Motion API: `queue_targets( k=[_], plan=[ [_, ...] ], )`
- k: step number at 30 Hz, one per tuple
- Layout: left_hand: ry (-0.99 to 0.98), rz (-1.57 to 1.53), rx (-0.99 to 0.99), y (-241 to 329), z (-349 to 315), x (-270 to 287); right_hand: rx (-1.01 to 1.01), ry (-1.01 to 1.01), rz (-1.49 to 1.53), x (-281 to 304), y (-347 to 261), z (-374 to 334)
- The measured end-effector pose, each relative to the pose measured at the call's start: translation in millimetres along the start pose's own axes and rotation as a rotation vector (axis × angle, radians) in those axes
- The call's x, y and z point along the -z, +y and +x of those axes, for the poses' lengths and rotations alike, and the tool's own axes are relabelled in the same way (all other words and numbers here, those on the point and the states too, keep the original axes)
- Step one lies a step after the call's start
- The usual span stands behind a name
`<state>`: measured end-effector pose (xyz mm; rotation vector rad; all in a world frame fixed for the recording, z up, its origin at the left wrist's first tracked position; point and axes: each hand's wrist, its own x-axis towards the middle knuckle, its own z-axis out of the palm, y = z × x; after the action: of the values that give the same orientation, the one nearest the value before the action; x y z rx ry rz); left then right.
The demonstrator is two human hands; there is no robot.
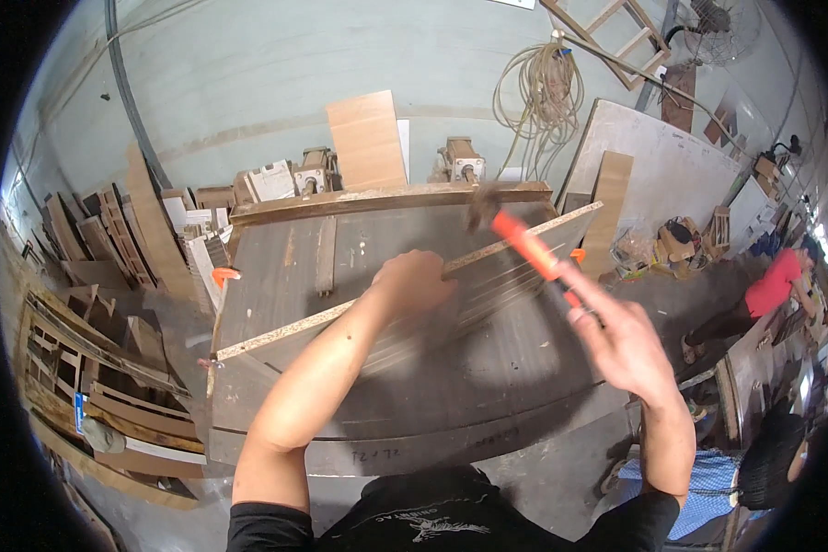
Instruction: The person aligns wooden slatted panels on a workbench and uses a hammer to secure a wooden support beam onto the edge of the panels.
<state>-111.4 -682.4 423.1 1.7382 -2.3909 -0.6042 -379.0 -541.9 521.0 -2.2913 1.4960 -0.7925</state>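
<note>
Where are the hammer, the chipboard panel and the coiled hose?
Hammer (524, 244), head view: red handle.
Chipboard panel (474, 258), head view: upper edge.
Coiled hose (554, 77), head view: strands of the coil.

Your panel edge (285, 330) is rough, speckled chipboard, your bench top (497, 368) looks matt and scuffed, and that coiled hose (543, 87) at 1 o'clock looks plasticky.

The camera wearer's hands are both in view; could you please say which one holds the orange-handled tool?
The right hand grips the orange-handled tool; the left hand, by contrast, is at the speckled-edged panel, away from the tool.
</note>
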Motion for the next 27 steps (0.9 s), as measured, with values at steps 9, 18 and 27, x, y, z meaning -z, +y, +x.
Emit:
queue_targets(
  k=[9, 18, 27],
  plan=[
    [0.043, -0.037, -0.04, 6.5, -3.5, 1.5, -0.215, -0.24, -0.036, -27.5, 14.9, -1.3],
    [-0.055, -0.021, -0.014, 16.9, -0.5, 11.1, -0.395, 0.54, 0.478, -73.0, 102.5, -50.2],
    [0.067, -0.066, -0.159, 6.4, 2.4, 0.2, -0.915, 0.562, 0.239, -231.5, 286.0, -179.2]
  ],
)
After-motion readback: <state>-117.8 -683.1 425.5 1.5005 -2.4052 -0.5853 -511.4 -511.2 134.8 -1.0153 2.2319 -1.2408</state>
